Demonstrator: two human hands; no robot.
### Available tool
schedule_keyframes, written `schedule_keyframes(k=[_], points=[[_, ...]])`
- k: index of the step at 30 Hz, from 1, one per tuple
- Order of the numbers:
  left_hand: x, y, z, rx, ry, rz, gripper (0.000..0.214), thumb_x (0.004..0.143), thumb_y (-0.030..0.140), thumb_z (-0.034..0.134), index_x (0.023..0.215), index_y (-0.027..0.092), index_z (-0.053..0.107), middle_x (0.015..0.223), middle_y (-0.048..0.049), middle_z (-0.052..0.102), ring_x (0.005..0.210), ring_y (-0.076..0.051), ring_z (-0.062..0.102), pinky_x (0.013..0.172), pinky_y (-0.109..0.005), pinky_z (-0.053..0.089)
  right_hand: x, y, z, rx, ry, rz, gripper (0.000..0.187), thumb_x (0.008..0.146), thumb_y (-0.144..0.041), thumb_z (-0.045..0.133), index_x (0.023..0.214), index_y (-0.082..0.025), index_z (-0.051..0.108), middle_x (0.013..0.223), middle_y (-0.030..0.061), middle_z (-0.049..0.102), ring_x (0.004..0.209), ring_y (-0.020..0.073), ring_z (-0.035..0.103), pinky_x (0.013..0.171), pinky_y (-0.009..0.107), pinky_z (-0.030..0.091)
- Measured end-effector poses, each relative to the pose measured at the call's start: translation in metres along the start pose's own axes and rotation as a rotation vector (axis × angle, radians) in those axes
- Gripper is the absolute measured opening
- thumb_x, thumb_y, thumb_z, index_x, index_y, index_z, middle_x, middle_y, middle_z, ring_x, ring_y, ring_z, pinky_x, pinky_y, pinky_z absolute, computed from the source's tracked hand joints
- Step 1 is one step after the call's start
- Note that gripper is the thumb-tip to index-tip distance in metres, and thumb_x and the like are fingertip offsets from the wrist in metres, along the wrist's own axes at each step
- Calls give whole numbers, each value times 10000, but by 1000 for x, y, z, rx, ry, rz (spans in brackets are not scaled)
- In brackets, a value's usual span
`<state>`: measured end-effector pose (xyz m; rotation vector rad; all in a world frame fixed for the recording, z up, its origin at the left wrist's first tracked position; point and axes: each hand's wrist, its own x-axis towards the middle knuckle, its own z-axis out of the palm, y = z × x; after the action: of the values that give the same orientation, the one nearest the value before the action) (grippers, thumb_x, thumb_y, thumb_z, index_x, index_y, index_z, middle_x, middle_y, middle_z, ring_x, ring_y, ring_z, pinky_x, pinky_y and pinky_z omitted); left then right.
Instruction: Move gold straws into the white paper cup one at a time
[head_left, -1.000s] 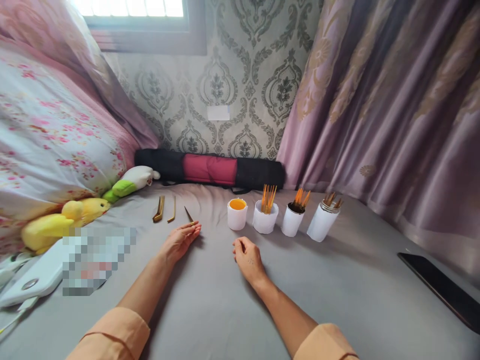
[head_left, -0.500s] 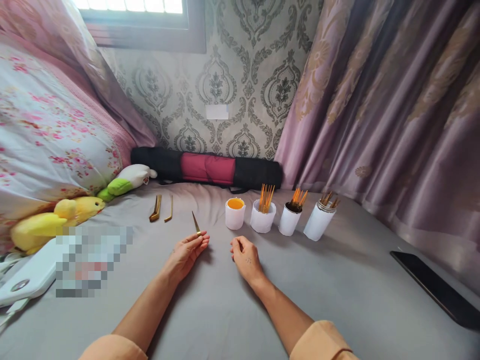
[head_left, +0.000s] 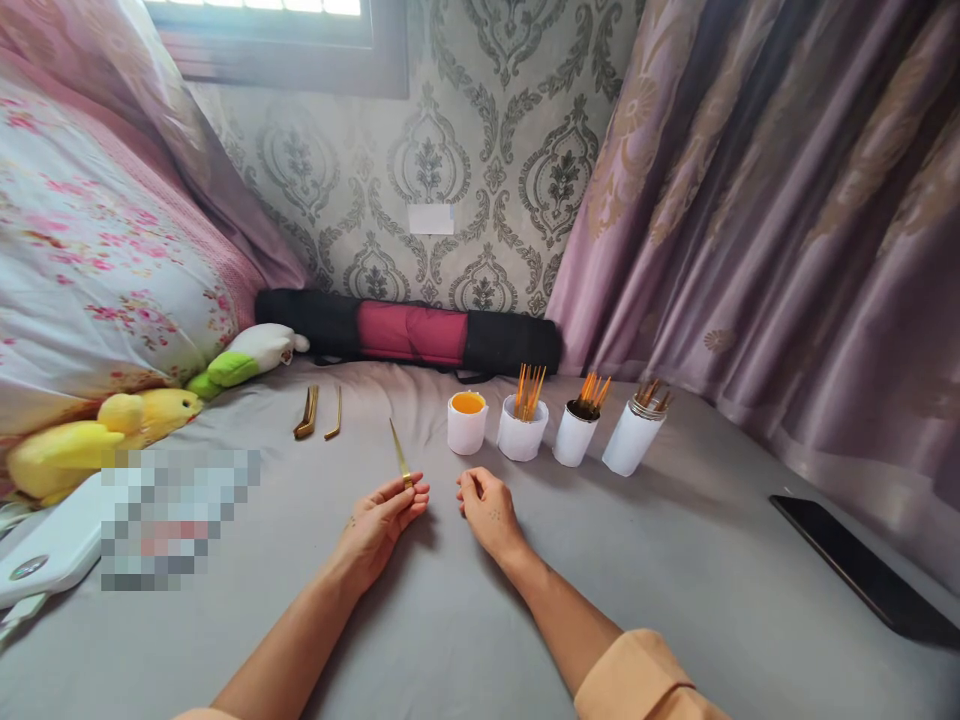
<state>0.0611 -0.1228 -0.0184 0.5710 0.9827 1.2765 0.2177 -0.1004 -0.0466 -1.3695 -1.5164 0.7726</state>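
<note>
My left hand (head_left: 381, 527) pinches the wide banded base of a slim, gold-coloured pointed piece (head_left: 400, 447) between thumb and fingers, its tip pointing up and away. Just to the right, my right hand (head_left: 487, 508) is closed, thumb against curled fingers; whatever may be inside is hidden. Beyond the left hand lie a single bent gold-coloured piece (head_left: 334, 414) and a small bundle of similar pieces (head_left: 307, 413). Past my right hand stands a white-wrapped pot (head_left: 467, 432) with an orange inside. A second white pot (head_left: 522, 437) beside it holds upright orange sticks.
Two more white-wrapped containers, one (head_left: 576, 441) and a taller one (head_left: 633, 441), hold sticks at the right. A black phone (head_left: 862, 570) lies far right. At left are a white device (head_left: 52, 545) and yellow plush toy (head_left: 90, 445). A long black-and-red bag (head_left: 412, 332) lines the wall.
My left hand has moved slightly right with the gold-coloured piece, closer to my right hand. My right hand keeps almost the same pose. The whole view has shifted a little.
</note>
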Motion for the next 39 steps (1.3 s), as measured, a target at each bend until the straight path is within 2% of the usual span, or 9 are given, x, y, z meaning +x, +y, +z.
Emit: schedule_keyframes(k=[11,20,26,30,34,39], points=[[-19,-8,2,74,-82,56,346,650,183,674,980,91,629,870,-99,650,719,-126,607,735,-244,494,-1,-5,-3,87,-71,50,325,811,-433,402,791,-162,580,658,31,616,523,111,562,519,222,419],[-22,-13,-3,210,-100,109,395,670,310,657,1018,124,627,884,-86,652,753,-141,597,762,-272,476,-5,-13,-7,160,-115,108,497,824,-559,308,787,-143,576,638,31,573,515,91,529,491,203,398],[-26,-9,0,297,-124,115,397,650,363,655,976,136,652,856,-76,660,715,-149,599,723,-268,480,-2,-16,-8,191,-148,169,533,788,-606,340,776,-129,579,621,25,561,496,82,508,475,201,376],[-26,-9,4,320,-116,110,404,597,401,675,905,139,679,774,-65,665,654,-157,597,662,-274,489,5,-28,-13,332,-214,261,545,759,-619,381,777,-111,578,638,32,571,501,81,522,475,200,372],[-24,-13,6,329,-135,109,412,561,424,688,864,145,691,728,-52,659,600,-155,586,609,-272,487,11,-46,-20,423,-226,271,514,744,-600,430,802,-112,582,683,42,591,547,90,550,486,196,385],[-23,-18,3,381,-183,111,373,617,416,661,886,161,693,743,-56,661,597,-152,583,614,-266,480,15,-65,-25,433,-247,267,450,747,-534,485,832,-106,594,734,58,603,611,106,576,518,205,417]])
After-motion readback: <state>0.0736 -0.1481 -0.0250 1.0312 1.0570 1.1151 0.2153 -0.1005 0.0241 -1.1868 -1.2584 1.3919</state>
